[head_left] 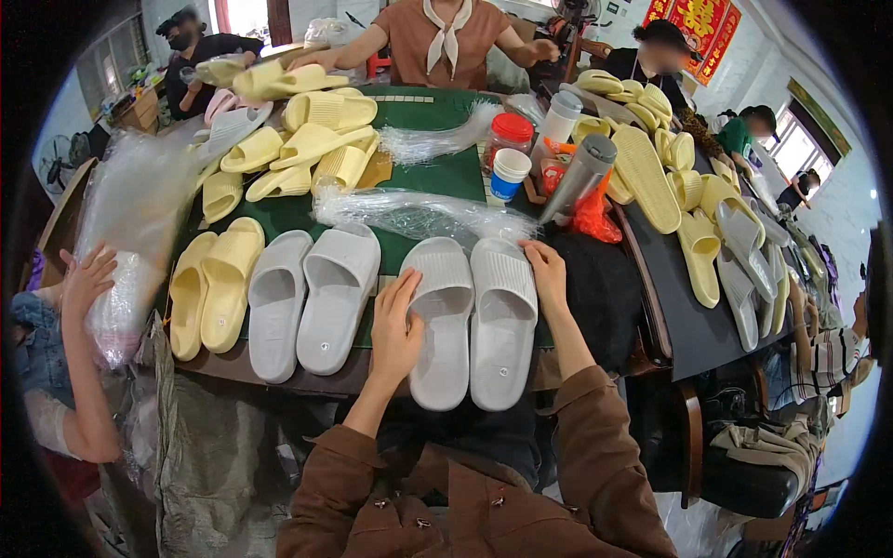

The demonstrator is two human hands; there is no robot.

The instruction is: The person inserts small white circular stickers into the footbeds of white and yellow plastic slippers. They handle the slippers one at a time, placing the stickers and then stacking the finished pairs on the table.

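Two grey slide slippers (pixel 446 316) lie side by side in front of me at the near edge of the table, ribbed straps toward the far side, heels toward me. My left hand (pixel 398 321) holds the outer left side of this pair, fingertips at the strap. On the opposite side, my right hand (pixel 549 274) grips the outer edge of the right slipper's strap. Left of my left hand stand another grey pair (pixel 339 298) and, beyond it, a pale yellow pair (pixel 228 288). Clear plastic bags (pixel 419 212) lie just past the slippers' toes.
Yellow slippers (pixel 321 144) are heaped at the far left; more yellow and grey ones (pixel 702 246) cover the right table. A paper cup (pixel 510 172), red-lidded jar (pixel 512 133) and grey bottle (pixel 581 172) stand ahead. At left, a co-worker's hand (pixel 88 279) is beside a plastic bag (pixel 130 242).
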